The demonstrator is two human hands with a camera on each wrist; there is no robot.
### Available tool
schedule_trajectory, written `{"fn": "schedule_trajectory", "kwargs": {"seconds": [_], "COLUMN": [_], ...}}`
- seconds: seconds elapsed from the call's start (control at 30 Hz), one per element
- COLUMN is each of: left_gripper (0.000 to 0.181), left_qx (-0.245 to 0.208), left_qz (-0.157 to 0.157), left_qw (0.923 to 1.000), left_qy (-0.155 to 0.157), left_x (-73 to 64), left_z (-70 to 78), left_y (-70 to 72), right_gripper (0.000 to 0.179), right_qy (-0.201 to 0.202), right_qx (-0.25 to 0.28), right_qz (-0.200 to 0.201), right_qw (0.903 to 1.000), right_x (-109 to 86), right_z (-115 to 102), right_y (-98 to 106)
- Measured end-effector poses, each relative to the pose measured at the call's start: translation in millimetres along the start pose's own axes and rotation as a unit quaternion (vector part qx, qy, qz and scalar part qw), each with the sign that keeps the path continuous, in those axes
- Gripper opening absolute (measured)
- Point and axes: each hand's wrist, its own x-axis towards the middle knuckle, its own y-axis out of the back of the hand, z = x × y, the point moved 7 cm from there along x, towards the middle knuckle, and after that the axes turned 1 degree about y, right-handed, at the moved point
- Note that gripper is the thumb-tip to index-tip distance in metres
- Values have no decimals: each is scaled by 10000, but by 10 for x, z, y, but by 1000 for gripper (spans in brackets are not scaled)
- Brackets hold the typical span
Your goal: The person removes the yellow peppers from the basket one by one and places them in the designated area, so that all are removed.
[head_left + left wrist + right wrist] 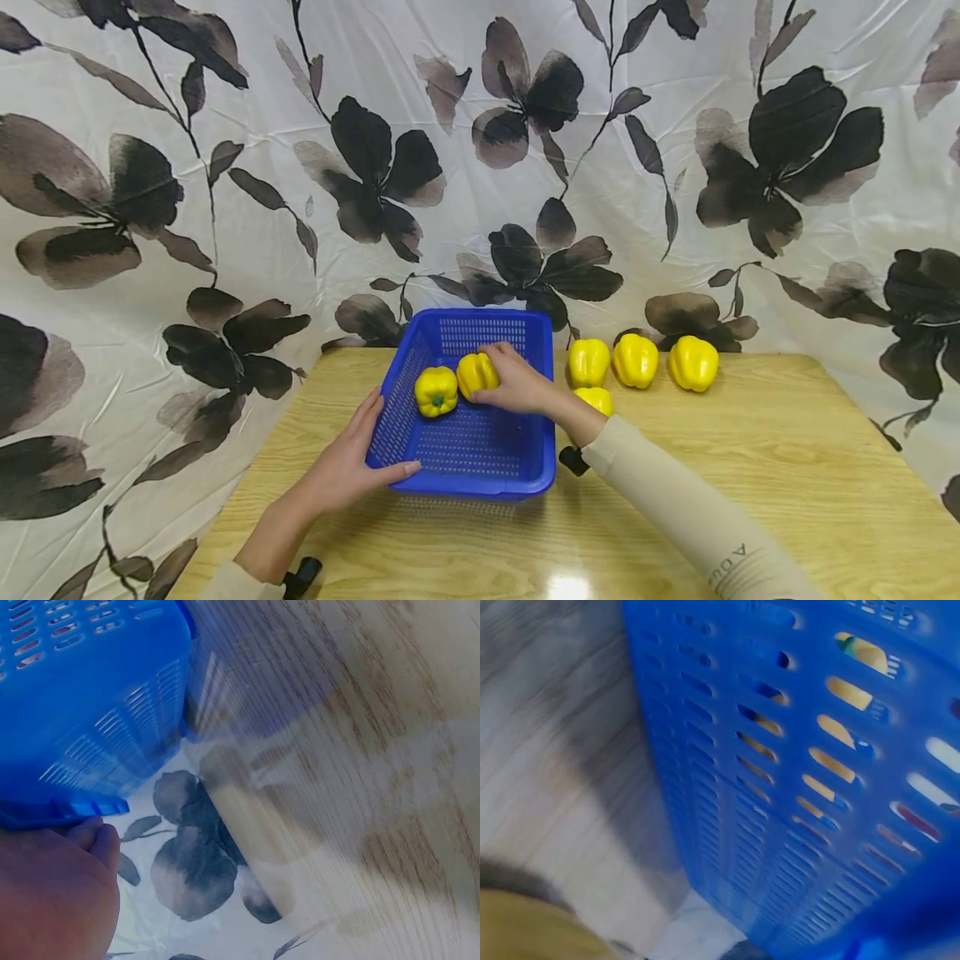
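Observation:
A blue slotted plastic basket (465, 482) is on the wooden table in the head view. My left hand (337, 471) grips its left side, thumb over the front rim and fingers along the outer wall. The left wrist view shows that hand's fingertips (105, 838) under the basket's rim (97, 806). Inside the basket, my right hand (517, 385) holds a yellow bell pepper (474, 375) between thumb and fingers. Beside it in the basket is another yellow bell pepper (436, 393), its green stem facing me. The basket's wall (712, 772) mostly hides the right hand's work in the right wrist view.
Right of the basket stand a yellow pepper (588, 362), a second pepper (635, 361) and a third pepper (693, 363) in a row. One more pepper (595, 400) is partly behind my right forearm. A floral cloth (450, 208) hangs behind the table (750, 467).

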Motion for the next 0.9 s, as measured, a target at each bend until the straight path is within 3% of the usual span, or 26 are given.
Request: {"fn": "schedule_trajectory", "kwargs": {"seconds": [0.6,0.9], "left_gripper": [119,119], "left_qx": [11,92], "left_qz": [42,34], "left_qw": [10000,9999], "left_qy": [-90,-29], "left_x": [-3,1], "left_z": [7,8], "left_y": [4,2], "right_gripper": [87,76], "right_qy": [-639,-363], "right_qx": [-290,-816], "right_qz": [-51,-210], "right_qw": [9975,9958], "right_x": [220,244], "right_z": [186,185], "right_y": [-180,-270]}}
